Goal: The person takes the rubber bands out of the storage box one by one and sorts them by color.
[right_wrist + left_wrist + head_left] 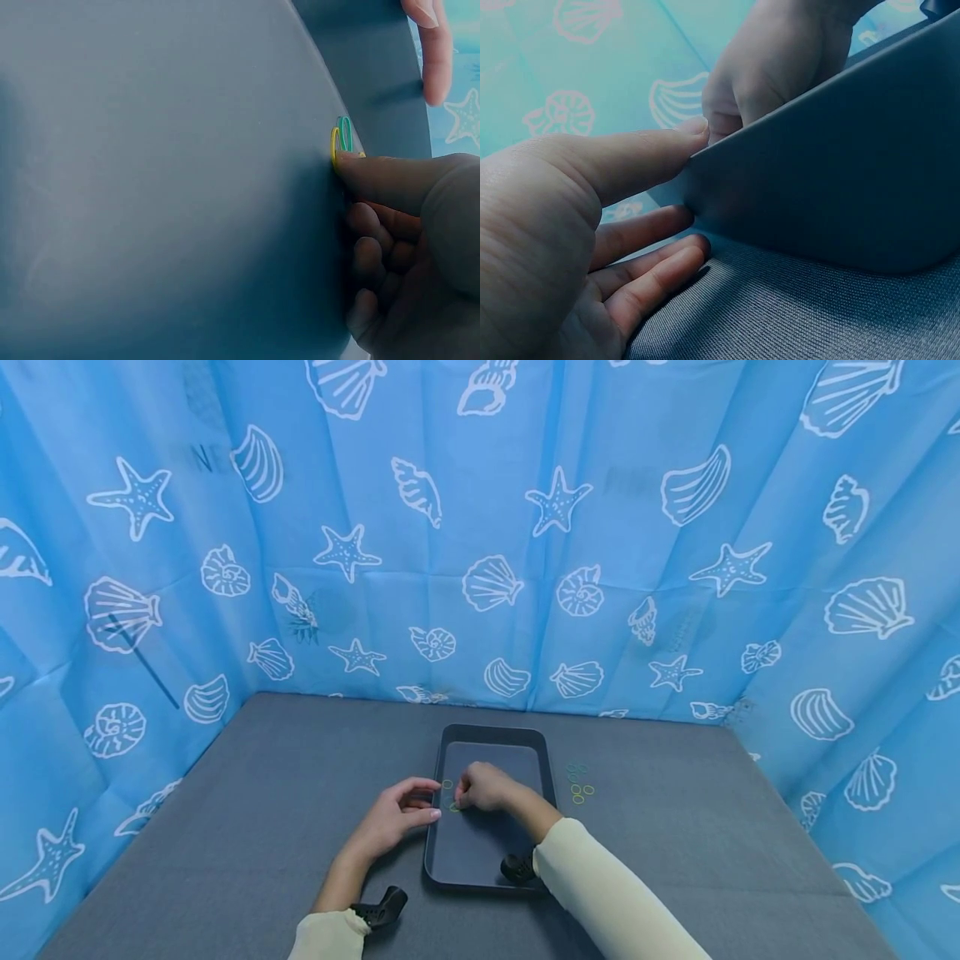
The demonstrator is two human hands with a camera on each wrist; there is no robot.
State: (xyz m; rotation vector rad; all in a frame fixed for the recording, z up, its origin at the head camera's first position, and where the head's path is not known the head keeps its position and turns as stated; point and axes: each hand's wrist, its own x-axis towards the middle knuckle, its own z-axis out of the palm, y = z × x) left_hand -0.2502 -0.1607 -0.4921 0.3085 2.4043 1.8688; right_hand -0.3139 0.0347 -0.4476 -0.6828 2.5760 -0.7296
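Observation:
My right hand [483, 787] reaches into a dark grey tray [487, 881] near its left wall. In the right wrist view, its thumb and forefinger pinch a thin yellow ring [334, 144] low at the wall. Right behind that ring stands a green ring [344, 132], also thin. Another yellow ring [447, 784] lies farther back along the same side in the head view. My left hand [392, 818] is at the tray's left side, fingers extended. Its thumb touches the rim in the left wrist view, and the other fingertips are close to the outer wall [817, 172].
Several loose rings, yellow ones [577, 799] and green ones [573, 770], lie on the grey tabletop [660, 852] right of the tray. A blue curtain [480, 527] with white shell prints surrounds the table's back and sides. Black wrist cameras sit at both sleeves.

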